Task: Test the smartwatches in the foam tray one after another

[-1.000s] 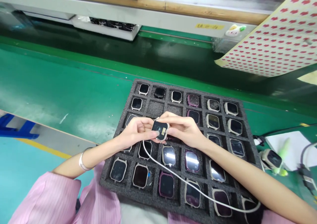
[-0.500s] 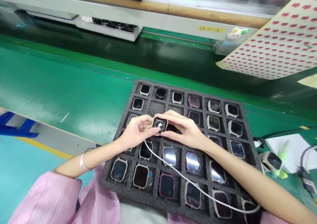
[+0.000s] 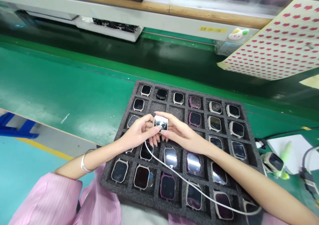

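Note:
Between my two hands is a smartwatch case [image 3: 160, 122] without a strap, its screen lit with a watch face. My left hand [image 3: 143, 130] grips its left side, thumb on the lower screen edge. Closed on its right side is my right hand [image 3: 183, 132], with the thumb at the lower corner. A white cable [image 3: 181, 174] runs from my left hand down across the tray to the right; its end at the hand is hidden. Below sits a dark foam tray [image 3: 156, 194] whose compartments hold several strapless watches, such as a purple-framed watch [image 3: 167, 186].
A green workbench [image 3: 74, 85] carries the tray. At right lie another watch [image 3: 273, 161], white paper [image 3: 296, 148] and black cables [image 3: 305, 175]. A sheet of red arrow stickers [image 3: 279, 45] hangs from the shelf edge [image 3: 154, 22]. Under the shelf is a white foam box [image 3: 112, 31].
The watch has tilted in my hands, and its screen now catches a bright reflection. My right fingers have shifted, with fingertips now showing below the watch.

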Tool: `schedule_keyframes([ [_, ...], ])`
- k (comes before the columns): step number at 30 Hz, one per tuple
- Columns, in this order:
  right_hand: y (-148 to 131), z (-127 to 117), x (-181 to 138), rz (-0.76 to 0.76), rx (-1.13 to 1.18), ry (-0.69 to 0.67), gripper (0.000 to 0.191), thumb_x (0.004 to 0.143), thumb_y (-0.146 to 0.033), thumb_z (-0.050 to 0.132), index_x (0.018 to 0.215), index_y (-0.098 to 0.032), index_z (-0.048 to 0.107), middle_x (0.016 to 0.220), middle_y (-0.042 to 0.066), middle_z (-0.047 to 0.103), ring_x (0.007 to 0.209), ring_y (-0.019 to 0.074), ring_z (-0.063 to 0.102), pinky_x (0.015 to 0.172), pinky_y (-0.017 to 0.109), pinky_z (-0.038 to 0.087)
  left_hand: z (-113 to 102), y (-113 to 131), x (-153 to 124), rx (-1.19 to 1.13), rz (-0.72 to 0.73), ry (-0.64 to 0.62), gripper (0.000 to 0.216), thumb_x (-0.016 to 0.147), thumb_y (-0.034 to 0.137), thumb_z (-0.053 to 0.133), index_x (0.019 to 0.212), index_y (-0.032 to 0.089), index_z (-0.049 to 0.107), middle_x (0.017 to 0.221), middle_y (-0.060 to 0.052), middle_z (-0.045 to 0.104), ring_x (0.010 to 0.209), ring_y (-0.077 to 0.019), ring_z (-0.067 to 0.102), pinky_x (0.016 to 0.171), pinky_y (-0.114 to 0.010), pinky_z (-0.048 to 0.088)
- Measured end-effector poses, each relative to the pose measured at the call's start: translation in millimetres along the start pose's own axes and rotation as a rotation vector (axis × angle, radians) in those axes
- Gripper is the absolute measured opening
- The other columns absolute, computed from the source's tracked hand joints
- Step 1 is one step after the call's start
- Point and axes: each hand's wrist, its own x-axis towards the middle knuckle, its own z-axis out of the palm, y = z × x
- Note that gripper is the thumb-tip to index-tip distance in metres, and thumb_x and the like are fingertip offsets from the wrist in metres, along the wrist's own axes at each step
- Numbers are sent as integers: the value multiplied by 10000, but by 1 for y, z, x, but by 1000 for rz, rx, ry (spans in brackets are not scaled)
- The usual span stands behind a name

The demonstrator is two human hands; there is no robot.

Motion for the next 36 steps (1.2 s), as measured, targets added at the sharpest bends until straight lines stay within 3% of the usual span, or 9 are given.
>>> schedule_keyframes([
  [3,0,7,2,-7,212,34,437,930,-195,491,1347,-202,357,966,38,601,794,123,603,663,252,497,-1,2,0,-32,-37,-24,265,833,377,611,884,159,467,625,-13,659,468,-120,626,415,-179,486],
  [8,11,11,7,55,388,113,467,875,-203,580,1317,-182,431,718,-19,562,572,94,494,496,212,383,-3,4,3,-113,-106,-26,272,805,376,634,830,154,478,580,-33,668,424,-139,618,383,-187,475],
  [16,7,20,8,152,600,206,495,778,-196,659,1248,-170,507,668,-30,530,525,78,428,468,203,306,-3,8,3,-190,-188,-11,314,767,328,675,937,113,522,563,-57,688,391,-145,615,360,-176,454],
  [27,7,17,8,177,595,192,491,784,-186,633,1260,-143,521,632,-10,584,522,103,477,469,225,362,-8,7,5,-242,-235,-42,251,775,307,661,869,115,530,574,-65,693,379,-125,603,333,-145,421],
  [36,2,10,3,30,405,90,476,842,-152,614,1302,-179,493,884,26,657,653,104,589,541,219,459,-5,6,-2,-111,-112,-30,293,770,324,683,921,131,522,566,-26,677,346,-117,578,303,-147,417],
])
